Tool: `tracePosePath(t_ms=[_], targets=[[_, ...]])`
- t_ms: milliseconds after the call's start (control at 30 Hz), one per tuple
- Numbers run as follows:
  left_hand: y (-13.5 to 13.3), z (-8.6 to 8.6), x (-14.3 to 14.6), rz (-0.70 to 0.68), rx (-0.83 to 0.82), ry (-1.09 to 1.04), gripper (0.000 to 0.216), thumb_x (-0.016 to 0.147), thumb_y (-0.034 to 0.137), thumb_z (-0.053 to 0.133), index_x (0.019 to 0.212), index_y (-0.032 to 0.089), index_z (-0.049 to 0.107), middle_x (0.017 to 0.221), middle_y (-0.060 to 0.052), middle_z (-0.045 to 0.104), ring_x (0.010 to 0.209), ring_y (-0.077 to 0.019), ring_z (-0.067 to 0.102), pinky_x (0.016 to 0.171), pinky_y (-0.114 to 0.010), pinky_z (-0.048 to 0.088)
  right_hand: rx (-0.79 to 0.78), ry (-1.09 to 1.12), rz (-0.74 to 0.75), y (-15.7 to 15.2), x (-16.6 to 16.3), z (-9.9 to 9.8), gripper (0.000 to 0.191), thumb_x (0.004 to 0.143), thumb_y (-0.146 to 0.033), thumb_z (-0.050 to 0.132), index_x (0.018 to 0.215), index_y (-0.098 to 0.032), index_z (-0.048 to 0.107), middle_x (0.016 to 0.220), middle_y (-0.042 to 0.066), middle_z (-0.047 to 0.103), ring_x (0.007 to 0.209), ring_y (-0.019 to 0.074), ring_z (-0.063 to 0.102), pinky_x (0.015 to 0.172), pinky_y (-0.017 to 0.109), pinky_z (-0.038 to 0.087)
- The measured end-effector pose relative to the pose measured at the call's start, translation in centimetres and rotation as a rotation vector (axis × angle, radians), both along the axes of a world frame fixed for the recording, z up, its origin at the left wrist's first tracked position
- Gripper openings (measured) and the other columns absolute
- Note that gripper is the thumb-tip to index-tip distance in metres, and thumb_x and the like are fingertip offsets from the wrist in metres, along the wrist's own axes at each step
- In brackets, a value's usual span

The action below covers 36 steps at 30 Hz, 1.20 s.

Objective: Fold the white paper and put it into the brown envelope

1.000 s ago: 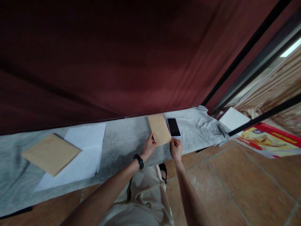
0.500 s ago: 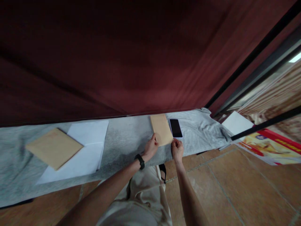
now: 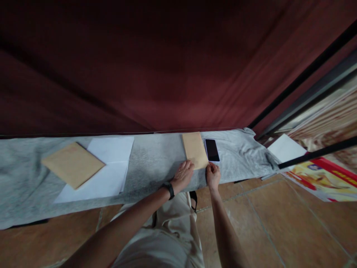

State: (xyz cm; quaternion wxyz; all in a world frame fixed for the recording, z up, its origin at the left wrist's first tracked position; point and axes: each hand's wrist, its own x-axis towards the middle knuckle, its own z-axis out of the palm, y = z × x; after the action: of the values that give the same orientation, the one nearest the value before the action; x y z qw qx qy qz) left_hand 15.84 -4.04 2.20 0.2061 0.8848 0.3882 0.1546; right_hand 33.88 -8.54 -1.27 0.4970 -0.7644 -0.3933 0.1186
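A tan paper envelope (image 3: 196, 148) lies on the grey cloth in front of me, its long side pointing away. My left hand (image 3: 183, 174), with a dark watch at the wrist, rests fairly flat on its lower left corner, fingers stretched out. At the lower right corner my right hand (image 3: 213, 175) pinches the envelope's edge between thumb and fingers. Just right of the envelope is a phone (image 3: 212, 150) with a dark screen and a pale rim, close above my right hand.
Grey cloth (image 3: 156, 156) covers the narrow surface. Leftward, another tan envelope (image 3: 74, 163) overlaps white paper sheets (image 3: 111, 175). A dark red curtain (image 3: 167, 74) hangs behind. At right stand dark metal bars (image 3: 318, 152), a white sheet (image 3: 286, 148) and a colourful box (image 3: 326, 178) above the tiled floor.
My left hand has gone from pinching the envelope's left edge to lying flatter on its corner. My right hand stays at the lower right corner. The whole view has shifted slightly.
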Motion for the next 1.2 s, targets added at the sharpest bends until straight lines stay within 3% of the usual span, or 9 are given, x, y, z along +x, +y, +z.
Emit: tracePosePath(t_ms=[167,267,400,500,567,667,767,867,1200], targets=[[-0.5,0.5,-0.8,-0.007,-0.012,-0.022,0.031,0.095,0.015,0.051,0.125,0.017,0.060,0.137,-0.015,0.056,0.129,-0.0298,0.050,0.111,-0.047,0.040,-0.010,-0.005,-0.015,-0.1,-0.1,0.1,0.048,0.092,-0.046,0.047,0.114,-0.013,0.073,0.110,0.017,0.069,0.100,0.0279,0.063,0.096,0.041,0.046],[-1.2,0.4,-3.3,0.034,-0.004,-0.074,0.038,0.094,0.017,0.053,0.132,0.020,0.057,0.147,-0.013,0.051,0.137,-0.0284,0.045,0.115,-0.047,0.038,0.024,0.002,-0.076,-0.7,-0.3,-0.2,0.053,0.094,-0.048,0.044,0.124,-0.012,0.068,0.115,0.018,0.067,0.107,0.0287,0.061,0.099,0.042,0.046],[-2.1,-0.1,-9.9,0.187,0.095,-0.072,0.041,0.096,0.020,0.052,0.137,0.018,0.055,0.151,-0.015,0.049,0.142,-0.0302,0.042,0.116,-0.048,0.038,0.113,-0.029,-0.100,-2.6,-0.8,-0.9,0.052,0.097,-0.049,0.043,0.131,-0.014,0.064,0.122,0.018,0.062,0.116,0.0286,0.058,0.104,0.043,0.045],[-2.7,-0.4,-16.4,0.477,0.212,0.007,0.045,0.098,0.026,0.050,0.142,0.016,0.052,0.151,-0.018,0.049,0.145,-0.0333,0.041,0.115,-0.051,0.039,0.160,-0.072,-0.057,-4.2,-2.4,-1.2,0.050,0.099,-0.047,0.044,0.134,-0.015,0.062,0.124,0.017,0.059,0.116,0.0282,0.059,0.104,0.046,0.046],[-3.3,-0.8,-20.7,0.658,0.277,0.078,0.048,0.100,0.031,0.048,0.144,0.012,0.050,0.151,-0.021,0.049,0.145,-0.0362,0.041,0.115,-0.054,0.039,0.189,-0.116,0.052,-4.9,-4.5,-1.1,0.047,0.102,-0.044,0.044,0.136,-0.017,0.061,0.129,0.017,0.056,0.120,0.0284,0.058,0.103,0.047,0.048],[-4.6,-1.4,-25.7,0.775,0.298,0.175,0.054,0.101,0.039,0.046,0.145,0.009,0.048,0.149,-0.024,0.051,0.145,-0.0394,0.041,0.113,-0.058,0.040,0.151,-0.265,0.323,-5.0,-9.1,-0.9,0.046,0.106,-0.038,0.037,0.145,-0.021,0.054,0.144,0.017,0.053,0.134,0.0280,0.052,0.109,0.049,0.046],[-6.0,-2.0,-28.4,0.749,0.304,0.241,0.063,0.101,0.052,0.044,0.143,0.007,0.050,0.149,-0.027,0.052,0.145,-0.0411,0.042,0.114,-0.060,0.039,0.026,-0.533,0.567,-4.5,-13.9,-0.9,0.050,0.107,-0.037,0.036,0.152,-0.020,0.047,0.157,0.016,0.046,0.146,0.0305,0.040,0.115,0.055,0.039],[-7.1,-1.9,-29.5,0.689,0.293,0.280,0.064,0.100,0.054,0.044,0.143,0.006,0.051,0.150,-0.026,0.051,0.143,-0.0401,0.046,0.115,-0.059,0.038,-0.102,-0.754,0.578,-4.4,-16.9,-1.2,0.055,0.106,-0.038,0.038,0.157,-0.018,0.040,0.161,0.018,0.042,0.148,0.0339,0.038,0.118,0.061,0.031],[-7.1,0.4,-33.0,0.537,0.160,0.214,0.039,0.096,0.027,0.052,0.133,0.019,0.063,0.138,-0.011,0.067,0.130,-0.0261,0.061,0.112,-0.042,0.048,-0.143,-0.836,0.597,-4.8,-16.8,-1.1,0.057,0.108,-0.040,0.035,0.159,-0.016,0.036,0.162,0.020,0.039,0.149,0.0322,0.039,0.121,0.059,0.028]])
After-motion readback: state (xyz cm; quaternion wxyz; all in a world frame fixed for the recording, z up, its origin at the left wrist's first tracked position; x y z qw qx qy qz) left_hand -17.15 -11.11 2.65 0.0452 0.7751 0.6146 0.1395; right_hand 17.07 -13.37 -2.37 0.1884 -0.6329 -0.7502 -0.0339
